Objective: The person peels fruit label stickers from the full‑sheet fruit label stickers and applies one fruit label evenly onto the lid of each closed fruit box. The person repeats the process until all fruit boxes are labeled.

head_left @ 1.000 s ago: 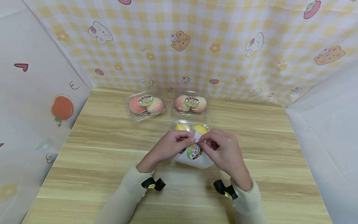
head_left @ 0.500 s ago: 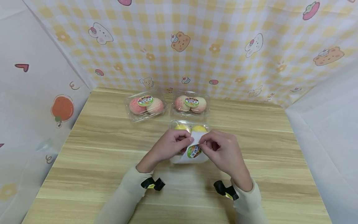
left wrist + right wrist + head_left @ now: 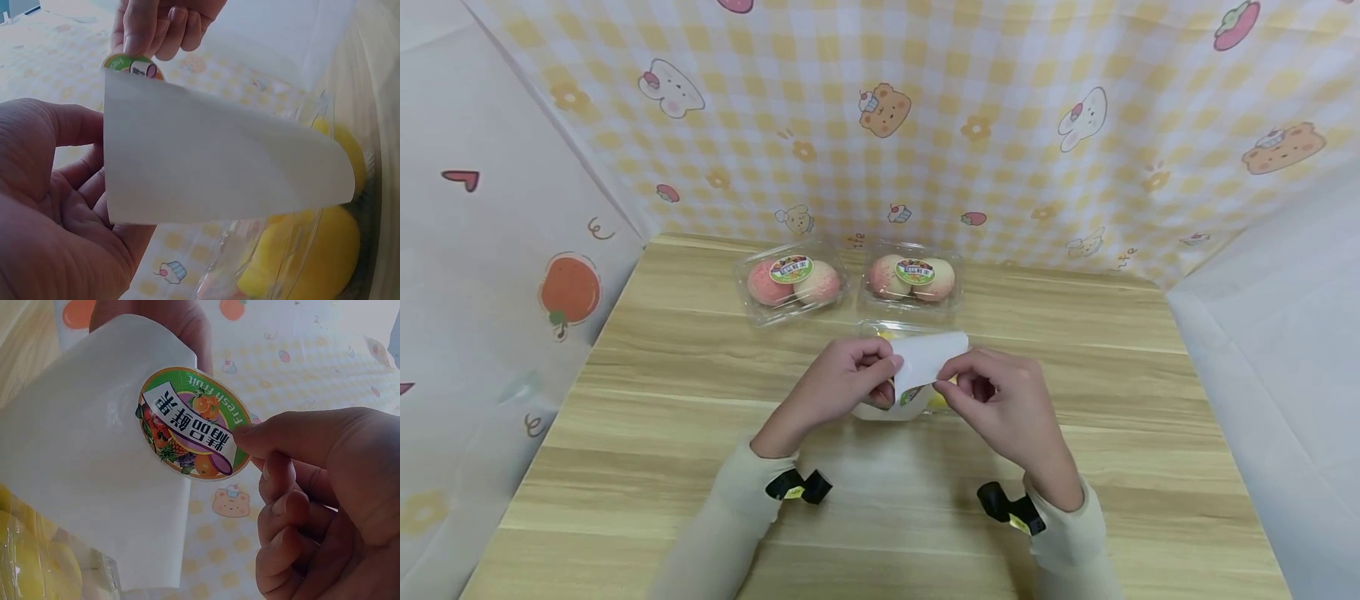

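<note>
My left hand (image 3: 842,379) holds a bent sheet of white backing paper (image 3: 928,354) by its left edge. With thumb and forefinger, my right hand (image 3: 1000,400) pinches the rim of an oval fruit sticker (image 3: 187,425). In the right wrist view the sticker's printed face, lettered "Fresh fruit", juts past the edge of the paper, part of it still over the sheet. Only its green top shows above the paper in the left wrist view. Below both hands is a clear plastic box with yellow fruit (image 3: 312,256) inside, largely hidden in the head view by paper and hands.
Behind, two clear boxes of pinkish peaches, a left box (image 3: 793,279) and a right box (image 3: 912,277), each bear a similar oval sticker. They stand on the wooden table (image 3: 662,375), near the checked cloth (image 3: 970,167) hanging at its back edge.
The backing paper has turned and bent up so its blank side now shows, covering most of the yellow fruit. My left hand has shifted slightly left; the right keeps its pinch in nearly the same spot.
</note>
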### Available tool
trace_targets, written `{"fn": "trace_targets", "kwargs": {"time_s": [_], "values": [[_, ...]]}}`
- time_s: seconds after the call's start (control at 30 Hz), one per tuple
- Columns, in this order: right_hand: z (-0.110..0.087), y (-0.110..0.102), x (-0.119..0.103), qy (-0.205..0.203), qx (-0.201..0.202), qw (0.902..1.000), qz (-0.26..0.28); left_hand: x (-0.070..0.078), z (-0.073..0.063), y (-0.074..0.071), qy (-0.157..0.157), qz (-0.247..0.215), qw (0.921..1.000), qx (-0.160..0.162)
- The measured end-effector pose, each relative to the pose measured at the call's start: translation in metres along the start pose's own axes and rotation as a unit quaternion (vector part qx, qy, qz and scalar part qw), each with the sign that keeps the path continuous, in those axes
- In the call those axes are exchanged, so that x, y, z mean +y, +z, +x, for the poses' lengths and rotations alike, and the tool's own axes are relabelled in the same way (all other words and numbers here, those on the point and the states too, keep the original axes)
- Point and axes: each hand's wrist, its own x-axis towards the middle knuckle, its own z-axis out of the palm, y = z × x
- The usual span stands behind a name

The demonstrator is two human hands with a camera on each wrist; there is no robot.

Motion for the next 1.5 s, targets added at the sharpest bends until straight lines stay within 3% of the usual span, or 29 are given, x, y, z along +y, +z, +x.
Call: {"fn": "trace_targets", "kwargs": {"time_s": [0.23,0.57,0.83,1.13,1.5], "values": [[0.001,-0.001,-0.001,0.005,-0.002,1.0000,0.007,0.001,-0.005,-0.011,-0.005,0.032,0.9991,0.029],[0.002,-0.001,-0.002,0.012,-0.002,0.9999,0.005,-0.006,-0.011,-0.022,-0.003,0.031,0.9981,0.054],[0.001,-0.001,0.000,0.017,-0.004,0.9999,0.001,-0.010,-0.022,-0.034,0.004,0.080,0.9936,0.080],[0.000,-0.002,0.000,0.019,-0.003,0.9998,0.007,-0.020,-0.042,-0.056,-0.015,0.110,0.9849,0.133],[0.000,-0.002,0.001,0.019,-0.008,0.9998,0.004,-0.027,-0.074,-0.084,-0.067,0.114,0.9699,0.205]]}}
